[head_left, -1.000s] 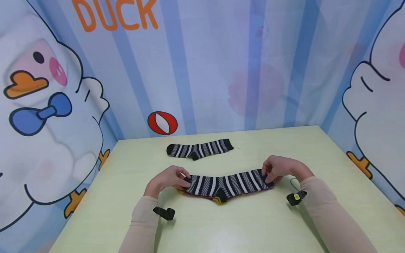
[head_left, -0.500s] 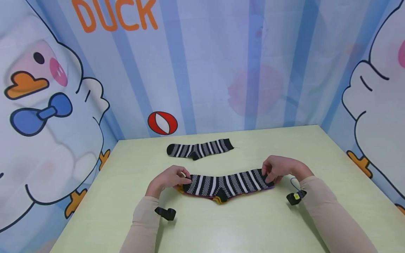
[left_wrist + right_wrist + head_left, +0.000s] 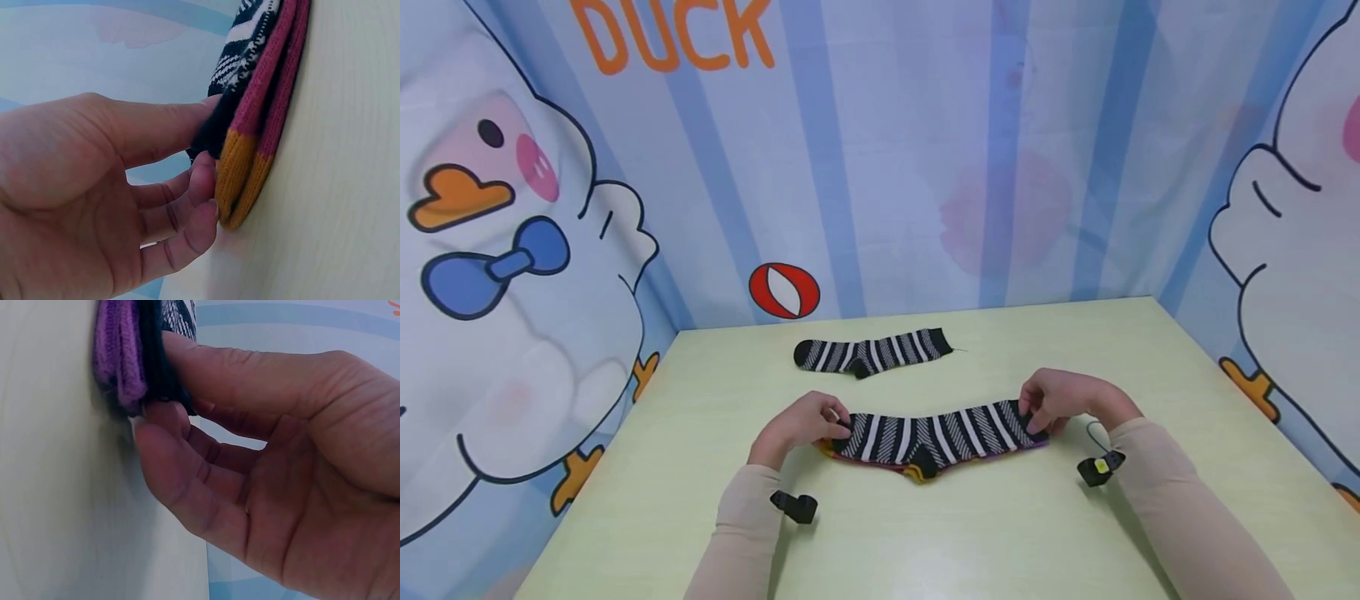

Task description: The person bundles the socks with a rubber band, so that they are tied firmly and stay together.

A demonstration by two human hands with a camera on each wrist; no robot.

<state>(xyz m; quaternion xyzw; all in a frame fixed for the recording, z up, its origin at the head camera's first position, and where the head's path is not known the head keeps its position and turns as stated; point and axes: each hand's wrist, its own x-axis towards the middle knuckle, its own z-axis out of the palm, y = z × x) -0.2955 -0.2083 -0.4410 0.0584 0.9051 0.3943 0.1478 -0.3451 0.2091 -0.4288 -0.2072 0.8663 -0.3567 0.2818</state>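
Observation:
A black-and-white striped sock [image 3: 940, 435] lies flat over coloured socks, whose yellow heel [image 3: 917, 474] peeks out below it. My left hand [image 3: 801, 421] pinches the striped sock's black toe between thumb and fingers. In the left wrist view, the pink sock with a mustard toe [image 3: 237, 169] sits right beneath, close to my fingertips. At the other end my right hand [image 3: 1056, 398] pinches the black cuff. The purple cuff edge [image 3: 128, 369] shows under it in the right wrist view.
Farther back on the pale table [image 3: 1000, 542] lies another black-and-white striped sock [image 3: 876, 353], a loose thread at its cuff. A printed curtain [image 3: 895, 167] with duck figures stands behind the table and along both sides.
The left hand has shifted very slightly, and a little more of the yellow sock shows beside its fingers. The right hand has held its place at the cuff.

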